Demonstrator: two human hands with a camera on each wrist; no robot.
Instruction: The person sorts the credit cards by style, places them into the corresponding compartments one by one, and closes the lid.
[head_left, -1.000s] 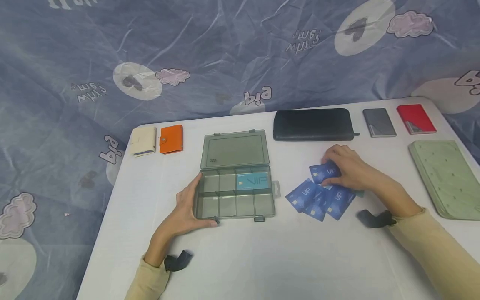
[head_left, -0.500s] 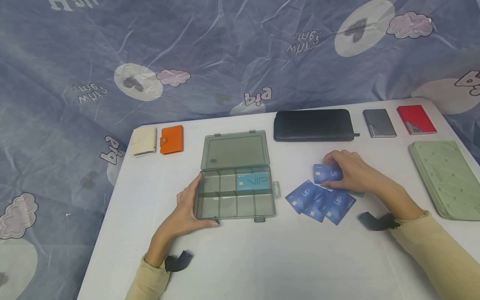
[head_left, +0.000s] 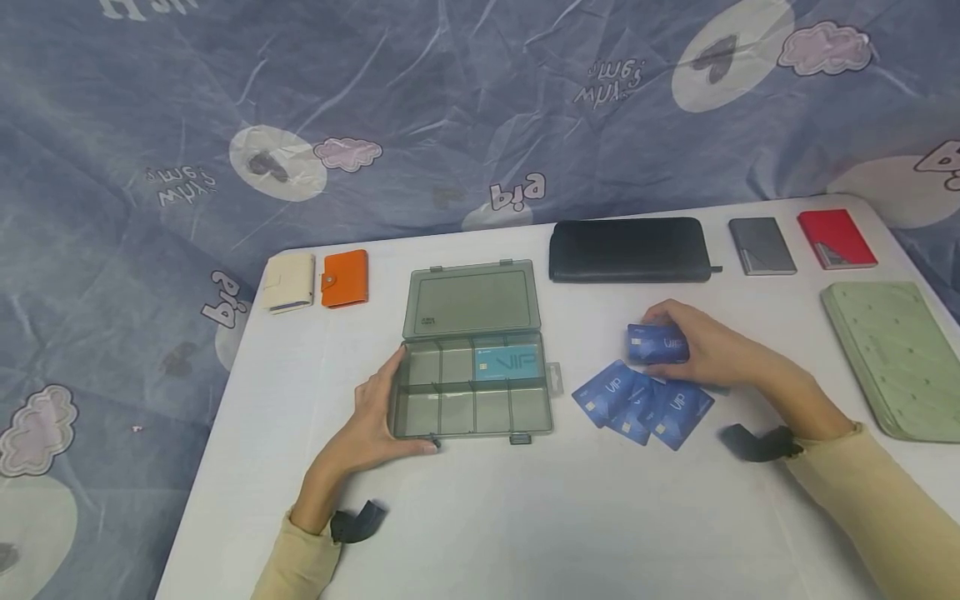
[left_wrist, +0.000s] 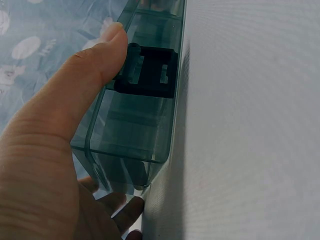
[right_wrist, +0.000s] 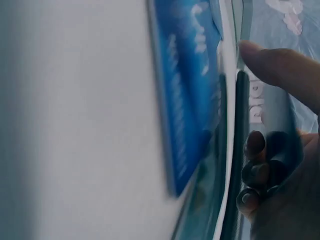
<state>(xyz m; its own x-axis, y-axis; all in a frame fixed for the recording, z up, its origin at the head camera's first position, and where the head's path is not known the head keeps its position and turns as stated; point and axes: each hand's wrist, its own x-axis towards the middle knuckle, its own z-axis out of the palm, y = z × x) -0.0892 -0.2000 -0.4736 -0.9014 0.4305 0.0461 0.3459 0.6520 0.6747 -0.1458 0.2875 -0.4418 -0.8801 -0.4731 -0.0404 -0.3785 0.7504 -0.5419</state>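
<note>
My left hand (head_left: 367, 421) holds the left side of a green-tinted clear plastic compartment box (head_left: 416, 414). In the left wrist view the thumb (left_wrist: 102, 57) lies on the rim beside a dark latch (left_wrist: 150, 71), with the fingers at the end wall. A light-blue VIP card (head_left: 507, 363) lies in the back right of the box. Right of the box, my right hand (head_left: 708, 346) pinches a dark-blue VIP card (head_left: 657, 343) between thumb and fingers, and the card bows. Just below it, several blue VIP cards (head_left: 603, 393) lie fanned on the table, partly overlapping.
Behind the box stands its raised lid (head_left: 472, 300). Along the table's back are a cream card holder (head_left: 288, 282), an orange one (head_left: 345, 279), a black zip wallet (head_left: 630, 250), and grey (head_left: 762, 246) and red (head_left: 836, 239) card cases. A green quilted pouch (head_left: 892, 358) lies far right.
My right hand has drawn the pinched card slightly rightward, off the fanned cards, and the card now bows more. The left hand and box have stayed put.
</note>
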